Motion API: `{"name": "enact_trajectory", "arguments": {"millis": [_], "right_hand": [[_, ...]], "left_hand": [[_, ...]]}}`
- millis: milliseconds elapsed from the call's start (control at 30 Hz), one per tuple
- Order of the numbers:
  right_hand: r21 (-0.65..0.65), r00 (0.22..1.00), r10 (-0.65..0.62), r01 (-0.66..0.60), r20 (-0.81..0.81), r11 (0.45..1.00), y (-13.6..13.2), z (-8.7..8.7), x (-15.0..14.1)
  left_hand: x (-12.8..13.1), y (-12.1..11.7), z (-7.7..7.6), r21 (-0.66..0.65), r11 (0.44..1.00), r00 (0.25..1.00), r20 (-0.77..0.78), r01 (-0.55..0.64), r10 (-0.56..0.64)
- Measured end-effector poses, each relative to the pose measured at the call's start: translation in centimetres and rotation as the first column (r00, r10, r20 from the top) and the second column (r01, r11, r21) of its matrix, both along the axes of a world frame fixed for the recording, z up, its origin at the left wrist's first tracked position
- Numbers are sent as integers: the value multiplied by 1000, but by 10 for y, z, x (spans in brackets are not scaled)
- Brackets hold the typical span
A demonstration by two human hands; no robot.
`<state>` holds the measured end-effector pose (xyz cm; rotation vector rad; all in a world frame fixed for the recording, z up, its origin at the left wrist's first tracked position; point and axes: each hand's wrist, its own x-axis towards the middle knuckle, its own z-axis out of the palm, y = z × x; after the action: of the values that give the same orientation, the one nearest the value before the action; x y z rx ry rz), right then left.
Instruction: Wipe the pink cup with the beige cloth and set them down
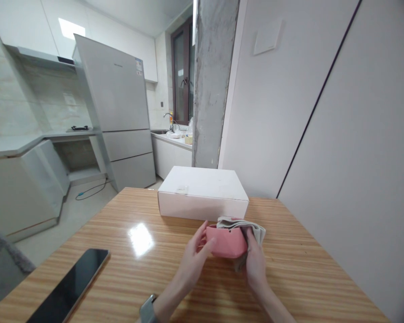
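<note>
My left hand (195,255) grips the left end of a pink soft container (226,242), its fingers resting on the pink front. My right hand (256,262) holds the container's right end, together with a folded grey cloth (252,231) that sticks out from its top and right side. Both hands are above a striped wooden table (148,278), just in front of a closed white cardboard box (202,194). A watch (147,309) sits on my left wrist.
A black tablet (69,285) lies at the table's near left edge. A white wall runs beside the table's right side. Behind the table stand a concrete pillar (210,85) and a silver fridge (114,112), with a kitchen counter and sink beyond.
</note>
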<state>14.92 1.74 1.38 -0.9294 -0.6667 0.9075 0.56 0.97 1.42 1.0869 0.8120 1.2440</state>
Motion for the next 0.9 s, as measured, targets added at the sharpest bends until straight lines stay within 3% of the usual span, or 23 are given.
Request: {"name": "enact_trajectory", "arguments": {"millis": [167,367,533,667,800,900], "right_hand": [[-64,966,173,-188,-194,980,0,11,0],[-109,958,169,-198,-231,974,-1,7,2],[-104,956,183,-211,-229,972,0,5,1],[-20,979,189,-191,-71,981,-4,2,-5],[-6,983,57,-56,172,998,-13,-4,-14],[71,965,82,-103,250,992,-17,-8,-20]], "left_hand": [[-2,6,-8,43,989,979,-145,-142,147],[-2,5,-13,-58,995,996,9,87,-87],[0,6,-9,-68,997,999,-5,48,-48],[-2,6,-1,-35,999,1000,-20,-21,20],[-5,-2,8,41,995,990,-108,-85,89],[-5,-5,8,108,986,974,-171,-130,148]]}}
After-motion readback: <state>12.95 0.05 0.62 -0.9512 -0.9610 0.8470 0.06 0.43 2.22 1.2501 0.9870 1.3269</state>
